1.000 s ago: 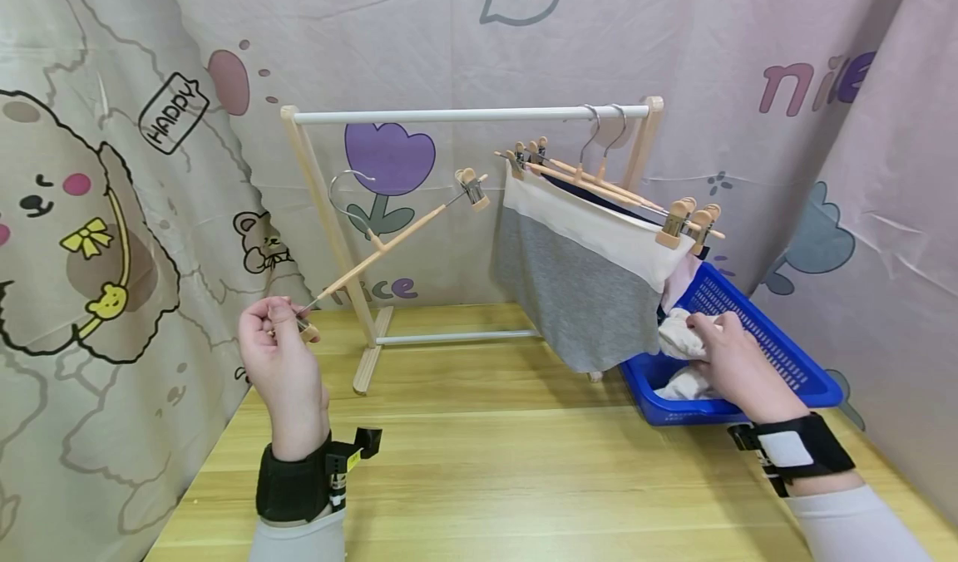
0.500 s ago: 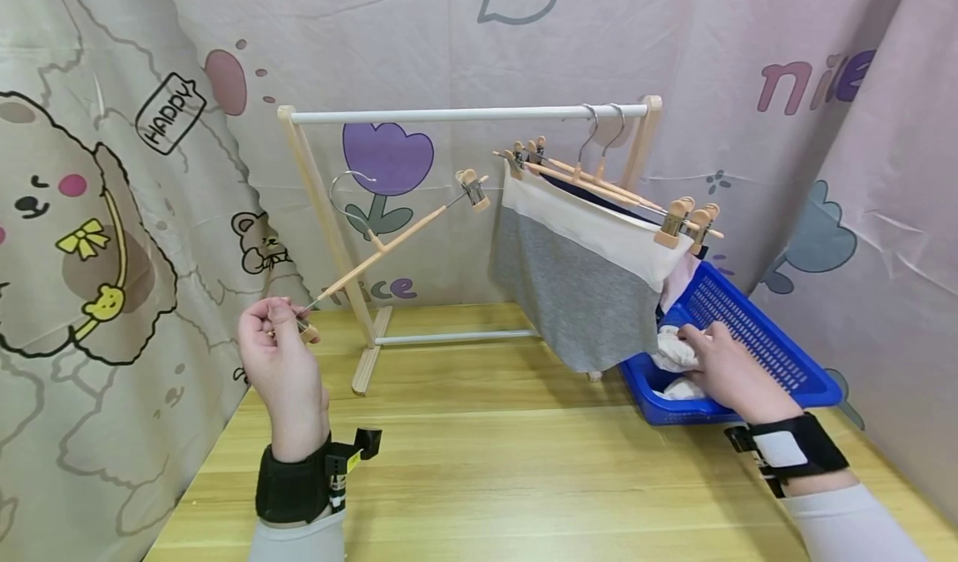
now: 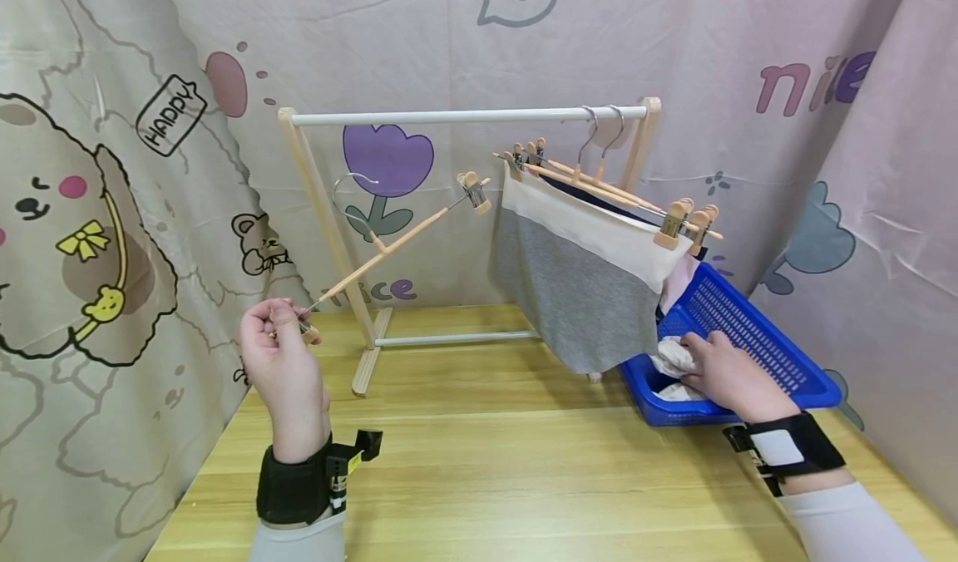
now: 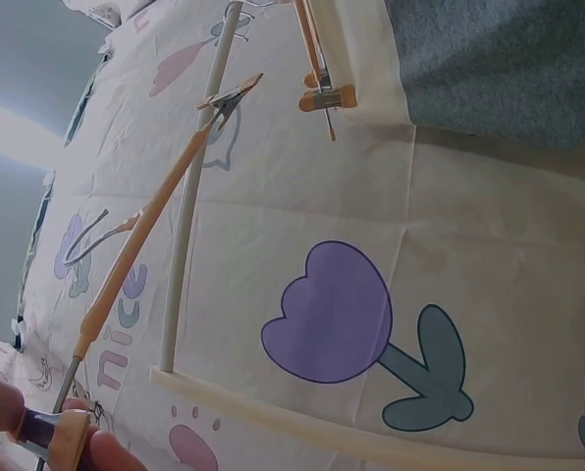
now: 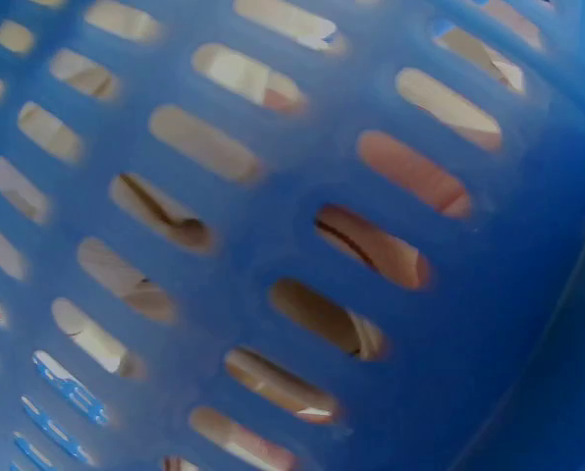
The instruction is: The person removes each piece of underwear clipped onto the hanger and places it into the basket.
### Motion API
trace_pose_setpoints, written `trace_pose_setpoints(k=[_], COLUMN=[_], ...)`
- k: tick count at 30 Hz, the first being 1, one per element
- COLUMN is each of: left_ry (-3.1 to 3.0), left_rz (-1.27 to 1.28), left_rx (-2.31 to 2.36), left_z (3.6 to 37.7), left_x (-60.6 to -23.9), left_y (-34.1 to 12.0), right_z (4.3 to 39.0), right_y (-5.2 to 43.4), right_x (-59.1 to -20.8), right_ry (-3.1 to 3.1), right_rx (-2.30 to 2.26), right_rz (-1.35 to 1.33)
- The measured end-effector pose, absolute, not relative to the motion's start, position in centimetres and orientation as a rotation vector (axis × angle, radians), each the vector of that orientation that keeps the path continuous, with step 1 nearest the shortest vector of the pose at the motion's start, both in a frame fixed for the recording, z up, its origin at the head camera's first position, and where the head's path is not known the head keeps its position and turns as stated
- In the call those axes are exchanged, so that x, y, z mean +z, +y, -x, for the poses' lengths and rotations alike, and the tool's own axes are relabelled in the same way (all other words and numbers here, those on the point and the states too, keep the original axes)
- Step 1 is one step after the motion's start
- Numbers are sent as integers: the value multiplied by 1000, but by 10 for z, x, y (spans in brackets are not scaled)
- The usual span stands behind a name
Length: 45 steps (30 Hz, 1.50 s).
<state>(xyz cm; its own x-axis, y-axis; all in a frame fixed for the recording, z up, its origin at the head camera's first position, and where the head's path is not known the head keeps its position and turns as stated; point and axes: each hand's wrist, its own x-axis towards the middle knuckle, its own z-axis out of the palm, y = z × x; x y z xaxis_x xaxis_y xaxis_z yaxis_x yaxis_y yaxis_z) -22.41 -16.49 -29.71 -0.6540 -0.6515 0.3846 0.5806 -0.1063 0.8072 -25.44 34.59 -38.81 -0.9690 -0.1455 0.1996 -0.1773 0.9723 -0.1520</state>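
My left hand (image 3: pixel 280 362) holds one end of a wooden clip hanger (image 3: pixel 382 250) by its clip. The hanger slants up to the right, its metal hook on top and another clip at the far end. In the left wrist view the fingertips (image 4: pixel 106 453) grip the near clip (image 4: pixel 62 437). My right hand (image 3: pixel 737 375) reaches into a blue basket (image 3: pixel 748 329) and pinches a bunched whitish cloth (image 3: pixel 671 357). More pale cloth (image 3: pixel 679 392) lies below it. The right wrist view looks through the slotted basket wall (image 5: pixel 302 226), which mostly hides that hand.
A wooden rack with a white top rail (image 3: pixel 449 117) stands behind. Two clip hangers hang at its right end, the front one bearing a white-and-grey garment (image 3: pixel 584 279) that overlaps the basket's left side. The wooden table (image 3: pixel 486 462) lies in front; a printed curtain (image 3: pixel 464 55) surrounds it.
My right hand has shifted slightly left and lower in the basket, and the whitish cloth has moved down with it. My left hand and the hanger have hardly moved.
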Motion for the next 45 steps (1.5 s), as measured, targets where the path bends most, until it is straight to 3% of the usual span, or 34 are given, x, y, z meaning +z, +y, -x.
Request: trace_pose_setpoints(k=[45], left_ry=[-1313], left_rz=[-66], left_rx=[-1777], left_z=[231], left_x=[-301], left_y=[-155], right_z=[249], right_y=[334], right_x=[-382], right_ry=[-2786], right_rx=[222], right_rz=[-226])
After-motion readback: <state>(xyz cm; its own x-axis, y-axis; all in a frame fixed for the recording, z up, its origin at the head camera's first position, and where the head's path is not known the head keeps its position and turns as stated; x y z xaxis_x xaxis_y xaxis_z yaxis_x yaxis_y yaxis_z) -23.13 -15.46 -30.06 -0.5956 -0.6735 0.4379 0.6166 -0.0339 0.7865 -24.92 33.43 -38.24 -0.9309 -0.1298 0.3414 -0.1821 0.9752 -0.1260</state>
